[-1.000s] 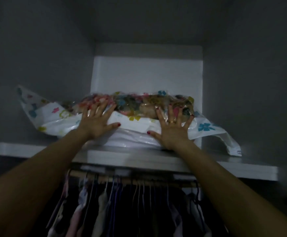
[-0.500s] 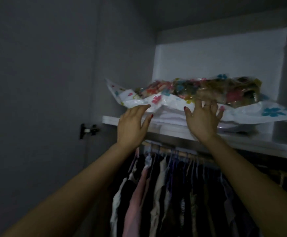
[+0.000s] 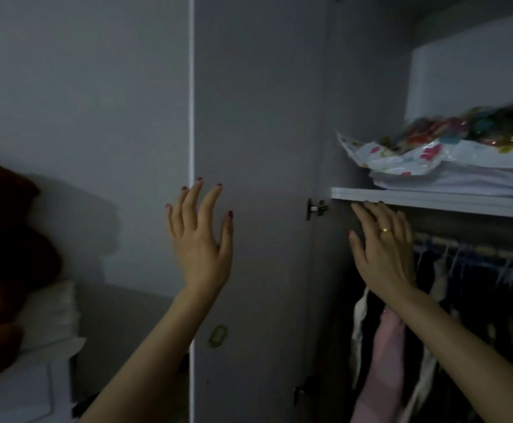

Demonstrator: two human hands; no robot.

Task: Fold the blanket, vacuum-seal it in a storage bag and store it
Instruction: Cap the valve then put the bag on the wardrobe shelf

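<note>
Glossy printed plastic forms the storage bag (image 3: pixel 401 161), which lies flat and crinkled on the white laminate shelf (image 3: pixel 432 200) at upper right; the multicoloured blanket (image 3: pixel 469 126) shows through its clear top. The left hand (image 3: pixel 200 239) is raised in front of the smooth grey wardrobe door (image 3: pixel 255 148), fingers spread and straight, holding nothing. The right hand (image 3: pixel 383 248), wearing a gold ring (image 3: pixel 385 230), has straight, loosely spread fingers, tips just under the shelf edge. Clothes (image 3: pixel 386 346) hang below on a rail (image 3: pixel 475 248).
</note>
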